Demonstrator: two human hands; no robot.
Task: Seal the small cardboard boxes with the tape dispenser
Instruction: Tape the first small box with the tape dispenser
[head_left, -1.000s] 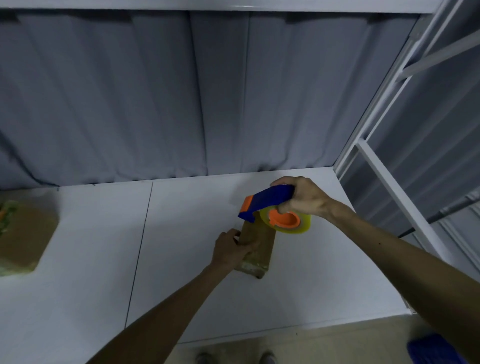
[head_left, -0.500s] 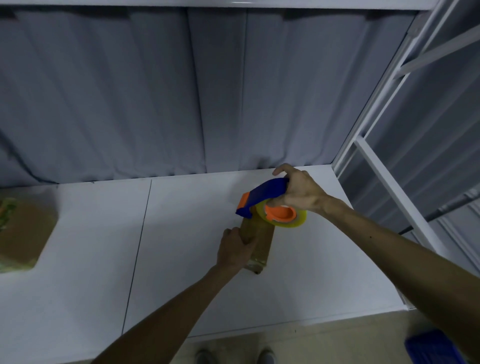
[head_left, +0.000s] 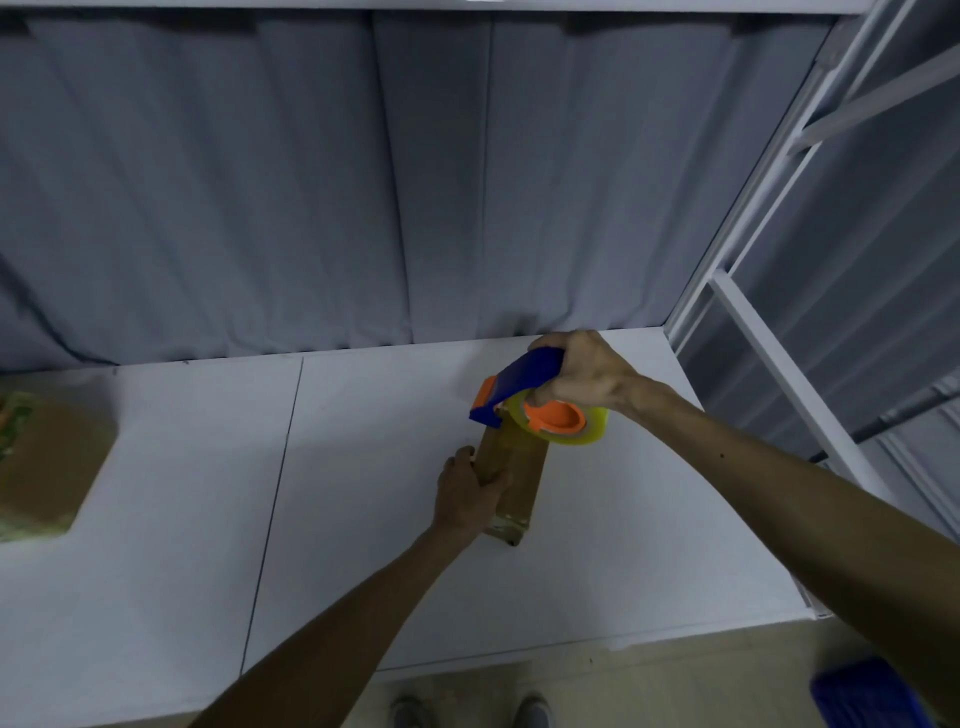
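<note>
A large box (head_left: 49, 462) lies at the table's (head_left: 363, 545) 9 o'clock edge. The left hand (head_left: 467, 496) grips the small box (head_left: 522, 470), at 3 o'clock from table centre, fingers curled over its 9 o'clock side. The dispenser (head_left: 524, 382) touches its 12 o'clock end; the right hand (head_left: 584, 371) wraps its fingers round the handle.

The tape dispenser (head_left: 519, 387) covers the far end of the small cardboard box (head_left: 519, 483); well left of it, a blurred brown package (head_left: 47, 467) runs off-frame.
</note>
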